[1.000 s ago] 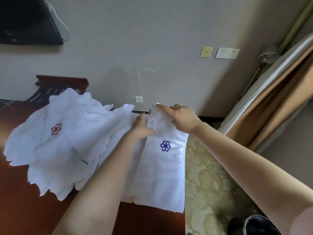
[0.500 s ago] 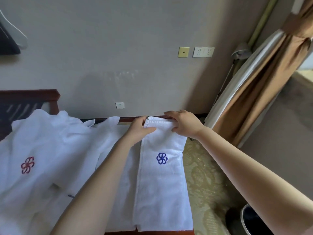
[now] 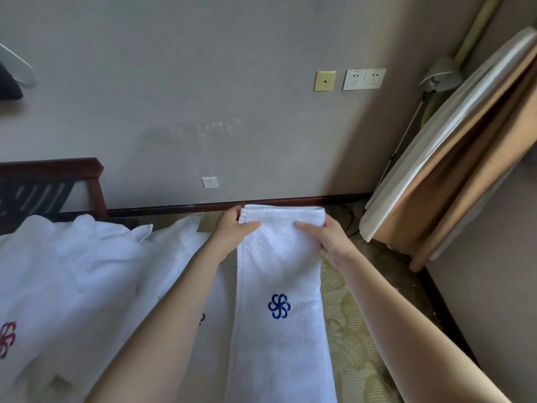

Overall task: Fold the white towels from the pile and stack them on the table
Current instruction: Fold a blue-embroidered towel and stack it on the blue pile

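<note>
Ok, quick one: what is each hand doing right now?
left hand: grips the far left corner of the folded towel, thumb on top.
right hand: grips the towel's far right corner, thumb on top.

A grey wall [image 3: 203, 82] carries a white double socket [image 3: 364, 79] beside a yellow plate [image 3: 324, 81], and a small socket [image 3: 209, 182] low down above dark skirting [image 3: 290, 201]. Tan curtains [image 3: 465, 175] and a grey lamp [image 3: 441, 74] stand at the right. Patterned yellowish carpet [image 3: 354, 330] covers the floor.
</note>
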The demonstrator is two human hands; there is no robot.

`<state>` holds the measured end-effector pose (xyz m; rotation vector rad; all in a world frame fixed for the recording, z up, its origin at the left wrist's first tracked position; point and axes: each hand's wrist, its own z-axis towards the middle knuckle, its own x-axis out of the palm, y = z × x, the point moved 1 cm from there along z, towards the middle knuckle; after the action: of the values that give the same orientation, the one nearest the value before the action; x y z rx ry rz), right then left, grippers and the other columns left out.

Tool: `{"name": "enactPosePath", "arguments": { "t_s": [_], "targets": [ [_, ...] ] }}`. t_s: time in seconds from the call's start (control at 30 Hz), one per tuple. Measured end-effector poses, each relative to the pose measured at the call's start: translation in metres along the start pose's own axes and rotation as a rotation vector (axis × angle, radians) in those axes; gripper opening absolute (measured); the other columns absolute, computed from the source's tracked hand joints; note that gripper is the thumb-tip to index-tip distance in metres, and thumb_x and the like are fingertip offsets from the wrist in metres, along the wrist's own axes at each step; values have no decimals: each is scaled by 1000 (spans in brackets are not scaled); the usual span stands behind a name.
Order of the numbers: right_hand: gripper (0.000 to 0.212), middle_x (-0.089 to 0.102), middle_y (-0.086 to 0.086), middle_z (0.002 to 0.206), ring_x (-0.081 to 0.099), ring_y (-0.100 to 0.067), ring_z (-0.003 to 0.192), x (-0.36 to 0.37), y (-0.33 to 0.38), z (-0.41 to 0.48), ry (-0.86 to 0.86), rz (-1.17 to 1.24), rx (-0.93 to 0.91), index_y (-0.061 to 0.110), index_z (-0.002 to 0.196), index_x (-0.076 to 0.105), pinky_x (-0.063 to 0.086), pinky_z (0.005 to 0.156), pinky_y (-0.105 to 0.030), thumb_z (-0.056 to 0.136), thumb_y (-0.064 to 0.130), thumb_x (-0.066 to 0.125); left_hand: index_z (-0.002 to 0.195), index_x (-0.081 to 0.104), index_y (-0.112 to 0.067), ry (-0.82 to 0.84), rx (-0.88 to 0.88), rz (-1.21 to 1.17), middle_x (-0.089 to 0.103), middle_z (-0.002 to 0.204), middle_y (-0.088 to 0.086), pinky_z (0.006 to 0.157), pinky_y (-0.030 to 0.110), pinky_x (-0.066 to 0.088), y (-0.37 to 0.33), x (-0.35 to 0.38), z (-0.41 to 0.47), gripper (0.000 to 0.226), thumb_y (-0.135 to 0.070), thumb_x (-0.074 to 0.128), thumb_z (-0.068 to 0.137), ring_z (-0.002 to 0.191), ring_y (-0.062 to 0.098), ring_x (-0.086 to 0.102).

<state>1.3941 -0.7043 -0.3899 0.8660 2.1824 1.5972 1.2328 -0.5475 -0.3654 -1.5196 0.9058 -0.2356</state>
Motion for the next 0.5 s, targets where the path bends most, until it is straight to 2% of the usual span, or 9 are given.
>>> {"name": "enactPosePath", "arguments": {
  "t_s": [0.07,0.13,0.2,0.27,0.37,0.43,0.5],
  "targets": [
    [32,73,-10,97,71,-25,87,0,-19,10,-23,-141,61,9,104,68,59,71,-38,77,20,80,77,60,-26,3,-39,-3,59,74,-10,54,2,41,10,6,15,19,-11,71,83,63,-9,56],
    [27,72,-14,90,71,-30,81,-1,-33,21,-123,-177,50,4,100,66,59,69,-43,80,19,76,83,63,-28,19,-72,-34,65,83,-10,58,7,45,17,11,29,19,-10,70,84,73,-3,60],
    [25,69,-9,78,67,-25,71,-1,-43,34,-206,-193,54,5,95,63,56,58,-36,80,22,74,86,63,-30,16,-112,-62,67,87,-12,54,7,44,24,16,44,20,-11,69,85,76,-2,62],
    [28,60,-4,76,58,-19,65,2,-52,47,-257,-259,105,5,93,57,48,54,-30,81,25,72,88,63,-25,9,-169,-44,65,85,-9,53,9,43,34,21,57,15,-11,67,85,74,2,60],
    [25,57,3,79,55,-14,64,5,-66,61,-302,-347,170,15,92,50,42,52,-25,81,27,69,83,55,-14,-22,-287,11,49,73,-2,52,18,33,53,32,67,9,-10,63,85,62,10,43],
    [29,57,3,85,54,-12,67,7,-73,63,-330,-380,196,18,100,47,39,50,-26,81,28,68,74,44,-16,-29,-352,5,39,68,-1,51,24,26,68,40,68,21,-10,61,84,57,12,33],
    [42,58,1,92,55,-13,70,7,-77,62,-351,-364,192,17,114,45,39,50,-25,81,28,68,78,45,-18,-44,-394,-39,42,72,-1,56,26,29,78,43,65,21,-15,65,84,61,12,36]
  ]
}}
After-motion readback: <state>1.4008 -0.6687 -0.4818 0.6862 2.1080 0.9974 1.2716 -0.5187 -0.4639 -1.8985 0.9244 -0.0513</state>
